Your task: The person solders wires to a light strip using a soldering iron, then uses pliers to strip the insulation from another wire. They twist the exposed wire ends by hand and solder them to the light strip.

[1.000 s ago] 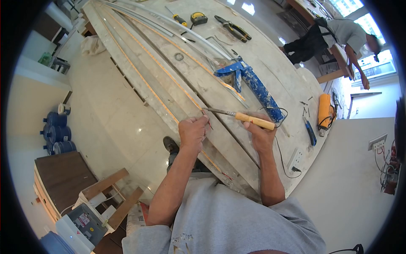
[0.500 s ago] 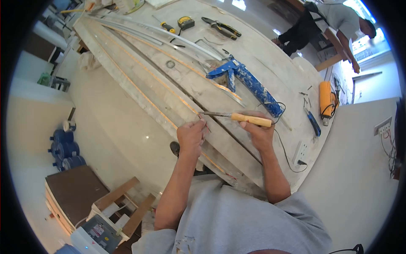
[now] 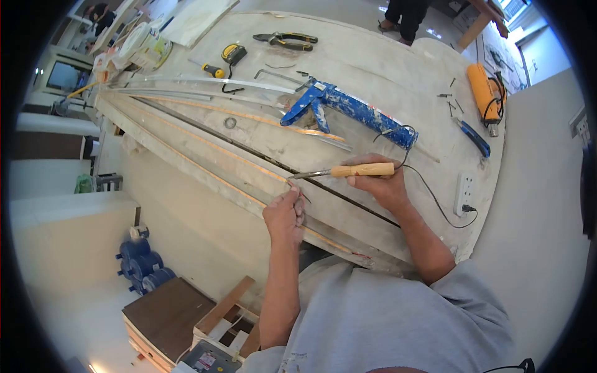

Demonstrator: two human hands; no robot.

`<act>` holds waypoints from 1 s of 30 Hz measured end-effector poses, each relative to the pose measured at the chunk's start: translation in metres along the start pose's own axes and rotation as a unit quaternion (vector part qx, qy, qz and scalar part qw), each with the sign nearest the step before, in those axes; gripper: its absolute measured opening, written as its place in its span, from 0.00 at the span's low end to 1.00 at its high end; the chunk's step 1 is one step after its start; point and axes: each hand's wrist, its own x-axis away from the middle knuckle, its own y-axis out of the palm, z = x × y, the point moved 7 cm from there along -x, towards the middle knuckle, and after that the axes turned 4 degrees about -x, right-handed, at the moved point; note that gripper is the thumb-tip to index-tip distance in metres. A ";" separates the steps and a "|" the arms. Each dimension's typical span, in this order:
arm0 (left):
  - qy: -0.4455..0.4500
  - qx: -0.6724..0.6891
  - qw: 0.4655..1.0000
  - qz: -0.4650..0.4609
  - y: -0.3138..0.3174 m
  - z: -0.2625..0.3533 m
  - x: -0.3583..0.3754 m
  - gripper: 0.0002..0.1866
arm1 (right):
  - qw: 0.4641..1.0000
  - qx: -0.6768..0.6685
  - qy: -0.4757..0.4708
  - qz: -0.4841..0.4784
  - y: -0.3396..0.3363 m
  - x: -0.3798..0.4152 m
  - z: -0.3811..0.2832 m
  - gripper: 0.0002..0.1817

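Observation:
My right hand [image 3: 384, 189] is wrapped round the wooden handle of a soldering iron [image 3: 362, 170]. Its metal tip points left and meets the end of an orange LED strip [image 3: 252, 160] that runs along the bench. Just below that tip, my left hand [image 3: 286, 219] is closed in a pinch on thin red and dark wires [image 3: 304, 193]. A second LED strip [image 3: 227, 182] lies along the near edge, passing beyond my left hand. The iron's black cord [image 3: 435, 198] leads to a white power strip [image 3: 464, 194] at the right.
Beyond my hands lies a paint-spattered blue caulking gun [image 3: 364, 110]. Pliers [image 3: 285, 41], a tape measure [image 3: 233, 53] and a screwdriver [image 3: 210, 69] sit farther back. To the right are a utility knife [image 3: 474, 138] and an orange heat gun [image 3: 484, 93]. A person's legs [image 3: 405, 18] show behind the bench.
The view has swung, so the bench shows turned and a bucket appears at upper left. Both hands keep nearly the same pose, with the iron tip still at the strip's end.

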 end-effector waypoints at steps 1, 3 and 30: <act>0.001 0.017 1.000 -0.010 0.000 0.000 -0.001 0.09 | 1.000 0.010 0.000 -0.002 0.000 0.000 0.001 0.16; 0.002 0.010 1.000 -0.008 -0.002 -0.002 -0.002 0.09 | 1.000 0.014 0.000 -0.001 -0.001 0.000 0.001 0.16; 0.008 0.000 1.000 -0.009 0.002 0.000 0.000 0.10 | 0.999 0.029 -0.003 -0.023 0.004 0.000 -0.004 0.16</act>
